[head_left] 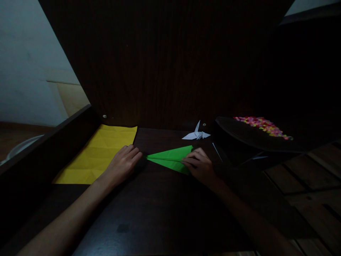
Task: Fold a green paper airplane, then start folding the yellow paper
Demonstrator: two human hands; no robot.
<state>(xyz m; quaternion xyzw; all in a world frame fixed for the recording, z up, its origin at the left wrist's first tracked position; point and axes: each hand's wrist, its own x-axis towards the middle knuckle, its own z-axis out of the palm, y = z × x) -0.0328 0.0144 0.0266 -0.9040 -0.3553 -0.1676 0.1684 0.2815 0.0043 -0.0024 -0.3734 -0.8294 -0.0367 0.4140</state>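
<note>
A folded sheet of green paper (166, 157), shaped like a long kite with a crease line down its middle, lies on the dark table. My right hand (201, 163) grips its wide right end, fingertips on the centre line and the thumb side partly hidden. At the narrow left point is my left hand (124, 163), its fingers curled together. Whether they pinch the tip is too dark to tell. Beneath and behind my left hand a creased yellow sheet of paper (90, 153) is spread flat. Beyond the green paper stands a white origami crane (196, 135).
An upright dark wooden panel (160, 71) closes off the back, and a low side board (53, 138) runs along the left. On the right, a dark curved surface (231, 133) bears a multicoloured strip of small pieces (263, 126). A thin white strip (217, 152) lies near it.
</note>
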